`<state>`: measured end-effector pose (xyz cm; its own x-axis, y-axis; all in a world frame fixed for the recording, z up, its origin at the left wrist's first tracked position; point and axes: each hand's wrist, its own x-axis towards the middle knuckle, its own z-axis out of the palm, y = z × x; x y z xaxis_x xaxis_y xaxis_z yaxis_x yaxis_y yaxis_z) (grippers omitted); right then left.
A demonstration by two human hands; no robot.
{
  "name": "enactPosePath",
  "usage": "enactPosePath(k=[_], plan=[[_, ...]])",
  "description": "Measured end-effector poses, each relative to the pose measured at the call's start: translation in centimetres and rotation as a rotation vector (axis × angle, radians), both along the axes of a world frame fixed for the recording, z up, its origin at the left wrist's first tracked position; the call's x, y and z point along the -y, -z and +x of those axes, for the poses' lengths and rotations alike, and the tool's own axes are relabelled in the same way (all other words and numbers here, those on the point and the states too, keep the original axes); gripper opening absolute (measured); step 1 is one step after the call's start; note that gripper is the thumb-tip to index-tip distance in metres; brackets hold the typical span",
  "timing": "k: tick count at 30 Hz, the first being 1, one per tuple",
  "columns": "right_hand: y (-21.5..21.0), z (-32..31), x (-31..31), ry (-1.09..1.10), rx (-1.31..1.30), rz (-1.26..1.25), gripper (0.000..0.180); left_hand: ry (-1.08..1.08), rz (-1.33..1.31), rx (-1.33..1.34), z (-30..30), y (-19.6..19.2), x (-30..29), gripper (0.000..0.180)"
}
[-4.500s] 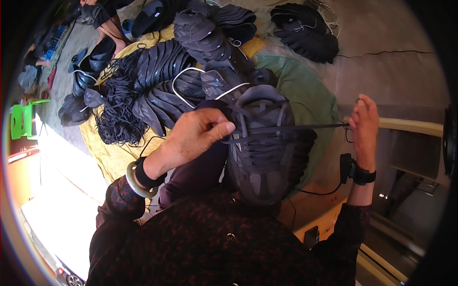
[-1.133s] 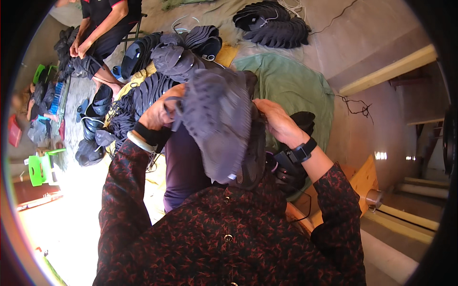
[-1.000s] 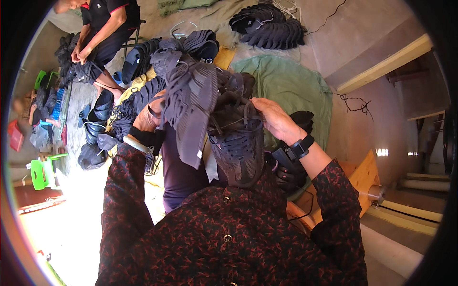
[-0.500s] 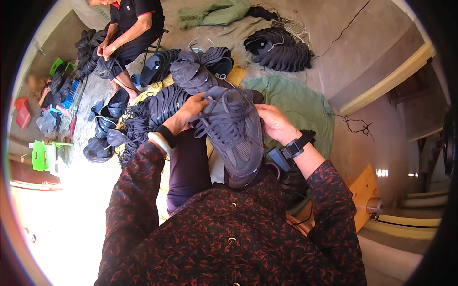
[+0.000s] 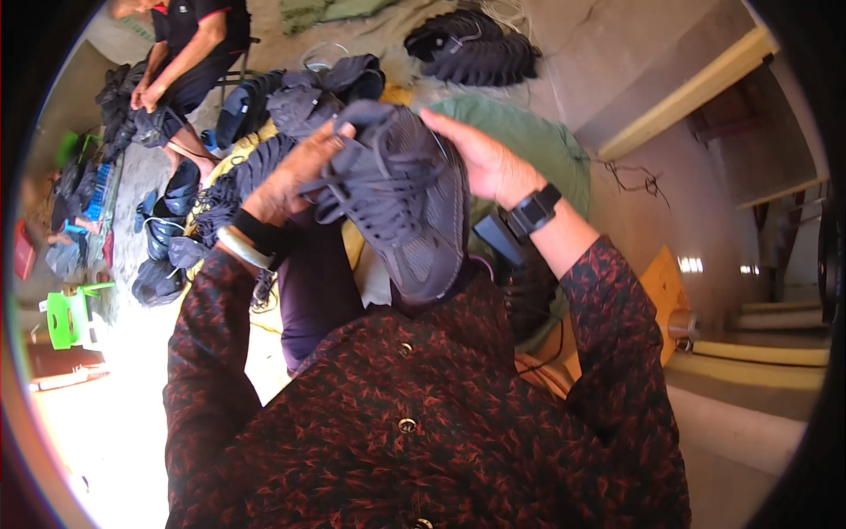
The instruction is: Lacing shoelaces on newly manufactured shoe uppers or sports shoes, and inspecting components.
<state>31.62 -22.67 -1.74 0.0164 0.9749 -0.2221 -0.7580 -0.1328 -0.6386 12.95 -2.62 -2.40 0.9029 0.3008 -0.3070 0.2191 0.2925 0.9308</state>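
Observation:
A black sneaker with dark laces is held up before my chest, its toe pointing down toward me. My left hand grips the side near its opening, with the thumb by the collar and loose lace loops hanging below. On the other side my right hand supports the heel end; its thumb lies up along the edge while its fingers are mostly hidden behind the shoe. My knees are under the shoe.
Nested black shoe parts lie on the floor ahead, with more dark shoes at front left. A green cloth spreads beyond my right hand. A seated person works at upper left. A green stool stands left, a wooden board right.
The sneaker has come up slightly, nearer to me, still between both hands. My right hand has opened its thumb upward along the shoe's edge. The whole view has shifted a little.

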Motion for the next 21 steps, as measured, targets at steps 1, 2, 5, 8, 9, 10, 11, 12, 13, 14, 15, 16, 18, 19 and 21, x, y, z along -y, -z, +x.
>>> enactPosePath(k=[1, 2, 5, 8, 9, 10, 11, 12, 13, 14, 15, 16, 18, 19, 21], plan=[[-1.0, 0.1, 0.1, 0.012, 0.02, -0.002, 0.043, 0.052, -0.042, 0.122, 0.4, -0.8, 0.3, 0.049], [-2.2, 0.2, 0.3, -0.014, 0.031, 0.059, 0.042, 0.054, -0.086, 0.179, 0.7, -1.6, 0.6, 0.052], [-5.9, 0.5, 1.4, -0.008, 0.064, 0.091, 0.037, 0.064, 0.064, 0.286, 0.4, -4.8, 1.3, 0.054], [-9.4, 1.0, 2.6, 0.008, 0.096, 0.168, 0.033, 0.056, 0.11, 0.348, 0.5, -7.4, 2.4, 0.056], [-10.5, 1.3, 3.1, 0.001, 0.125, 0.196, 0.034, 0.065, 0.048, 0.405, 0.5, -7.9, 2.9, 0.058], [-11.4, 1.5, 3.6, 0.057, 0.207, 0.227, 0.032, 0.016, 0.096, 0.351, 0.8, -8.4, 3.3, 0.058], [-12.0, 1.6, 3.7, 0.043, 0.25, 0.229, 0.034, -0.05, 0.131, 0.35, 1.2, -8.9, 3.5, 0.054], [-12.5, 1.8, 3.8, 0.029, 0.294, 0.231, 0.036, -0.117, 0.165, 0.351, 1.6, -9.3, 3.7, 0.049], [-13.1, 2.1, 4.6, 0.031, 0.297, 0.233, 0.036, -0.115, 0.167, 0.354, 1.8, -9.4, 4.0, 0.049], [-13.7, 2.5, 5.8, 0.003, 0.406, 0.26, 0.042, -0.065, 0.268, 0.374, 2.0, -9.4, 4.2, 0.053], [-14.0, 2.8, 6.9, -0.025, 0.512, 0.286, 0.049, -0.014, 0.369, 0.39, 2.0, -9.3, 4.3, 0.058], [-14.0, 3.1, 7.9, -0.024, 0.512, 0.288, 0.049, 0.036, 0.469, 0.404, 1.8, -9.0, 4.4, 0.062], [-13.8, 3.9, 9.9, 0.129, 0.948, 0.261, 0.042, 0.129, 0.42, 0.433, 0.5, -8.3, 4.1, 0.065], [-13.6, 4.5, 11.1, 0.115, 1.076, 0.235, 0.048, 0.122, 0.42, 0.332, -0.3, -7.7, 3.8, 0.067], [-12.6, 5.5, 13.7, 0.171, 1.231, 0.031, 0.049, 0.097, 0.411, 0.234, -2.2, -5.9, 3.5, 0.063]])
